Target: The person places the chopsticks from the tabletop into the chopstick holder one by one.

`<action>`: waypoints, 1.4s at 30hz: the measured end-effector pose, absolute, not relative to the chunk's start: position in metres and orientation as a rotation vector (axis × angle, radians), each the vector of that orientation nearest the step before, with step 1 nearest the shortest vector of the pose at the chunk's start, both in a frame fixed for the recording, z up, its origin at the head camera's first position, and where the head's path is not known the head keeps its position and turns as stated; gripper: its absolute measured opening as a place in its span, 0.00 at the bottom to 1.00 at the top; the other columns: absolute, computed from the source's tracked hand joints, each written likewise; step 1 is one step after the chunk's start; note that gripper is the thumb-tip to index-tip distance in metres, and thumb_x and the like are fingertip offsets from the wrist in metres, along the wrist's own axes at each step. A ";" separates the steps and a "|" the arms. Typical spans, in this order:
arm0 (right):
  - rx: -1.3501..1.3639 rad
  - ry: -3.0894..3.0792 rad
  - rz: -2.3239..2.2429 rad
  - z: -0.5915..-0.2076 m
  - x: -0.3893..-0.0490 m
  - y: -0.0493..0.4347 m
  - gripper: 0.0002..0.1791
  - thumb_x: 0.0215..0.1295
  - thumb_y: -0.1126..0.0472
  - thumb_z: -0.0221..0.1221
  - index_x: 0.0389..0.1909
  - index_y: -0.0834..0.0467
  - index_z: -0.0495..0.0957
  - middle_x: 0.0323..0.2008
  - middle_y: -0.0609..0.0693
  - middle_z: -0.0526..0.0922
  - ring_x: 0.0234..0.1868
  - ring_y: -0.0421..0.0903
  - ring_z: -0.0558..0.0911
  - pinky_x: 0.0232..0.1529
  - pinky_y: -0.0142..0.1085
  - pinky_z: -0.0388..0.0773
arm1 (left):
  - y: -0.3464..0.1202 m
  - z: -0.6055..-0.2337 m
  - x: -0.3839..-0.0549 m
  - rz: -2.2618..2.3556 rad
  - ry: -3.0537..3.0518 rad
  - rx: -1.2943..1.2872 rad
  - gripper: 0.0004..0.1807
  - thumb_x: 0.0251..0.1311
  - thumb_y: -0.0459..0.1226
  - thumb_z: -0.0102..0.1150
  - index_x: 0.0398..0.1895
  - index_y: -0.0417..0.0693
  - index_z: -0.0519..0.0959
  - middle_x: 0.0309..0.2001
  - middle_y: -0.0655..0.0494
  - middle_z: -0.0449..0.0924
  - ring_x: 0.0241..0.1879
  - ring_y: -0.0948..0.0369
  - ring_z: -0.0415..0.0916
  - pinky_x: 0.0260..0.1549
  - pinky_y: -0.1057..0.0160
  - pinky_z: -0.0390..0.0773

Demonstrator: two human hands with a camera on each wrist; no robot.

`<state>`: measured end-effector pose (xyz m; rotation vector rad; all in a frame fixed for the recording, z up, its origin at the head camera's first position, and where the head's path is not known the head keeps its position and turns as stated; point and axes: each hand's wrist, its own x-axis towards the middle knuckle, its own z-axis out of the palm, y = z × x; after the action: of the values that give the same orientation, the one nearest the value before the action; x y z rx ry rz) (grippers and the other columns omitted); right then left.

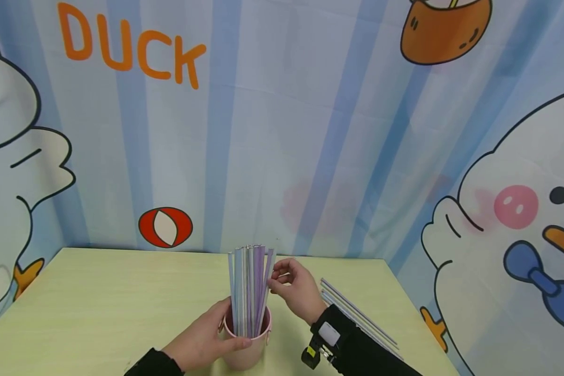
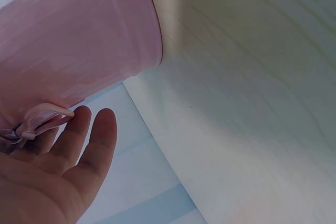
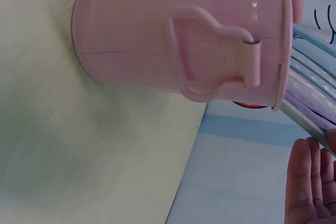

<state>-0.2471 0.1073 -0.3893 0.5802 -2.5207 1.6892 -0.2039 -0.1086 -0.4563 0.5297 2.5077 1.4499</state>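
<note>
A pink bucket (image 1: 242, 359) with small side handles stands upright on the table, filled with a bundle of long thin straws (image 1: 248, 292) in pale blue, white and lilac. My left hand (image 1: 199, 337) grips the bucket near its rim, thumb across the front and fingers round the left side. In the left wrist view, fingertips (image 2: 105, 121) are at its loop handle (image 2: 50, 113). On the right, my right hand (image 1: 298, 290) pinches a straw (image 3: 303, 119) between thumb and forefinger. That straw's lower end is inside the bucket, leaning at the bundle's right edge.
More loose straws (image 1: 364, 316) lie slantwise on the table, beside my right forearm. The pale yellow table (image 1: 98, 303) ends at a blue-striped cloth backdrop (image 1: 272, 130) with cartoon prints.
</note>
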 end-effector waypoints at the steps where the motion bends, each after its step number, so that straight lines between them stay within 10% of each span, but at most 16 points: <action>1: 0.593 -2.532 1.677 -0.386 -0.243 0.106 0.14 0.62 0.71 0.62 0.48 0.69 0.73 0.37 0.59 0.78 0.38 0.54 0.81 0.38 0.42 0.87 | -0.108 -0.456 -0.204 1.452 2.506 0.521 0.55 0.49 0.60 0.67 0.76 0.50 0.53 0.71 0.47 0.62 0.65 0.45 0.65 0.60 0.34 0.65; 42: 0.519 -2.885 0.616 -0.460 -0.280 0.236 0.10 0.61 0.70 0.63 0.44 0.63 0.83 0.34 0.50 0.80 0.33 0.45 0.78 0.34 0.39 0.80 | -0.109 -0.458 -0.204 1.408 2.522 0.458 0.57 0.47 0.62 0.67 0.77 0.51 0.52 0.72 0.46 0.60 0.66 0.42 0.62 0.59 0.33 0.65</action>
<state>-0.2801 0.2364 -0.4597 0.5194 -2.8851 0.6160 -0.2039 -0.1085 -0.4576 0.4582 2.5223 1.4076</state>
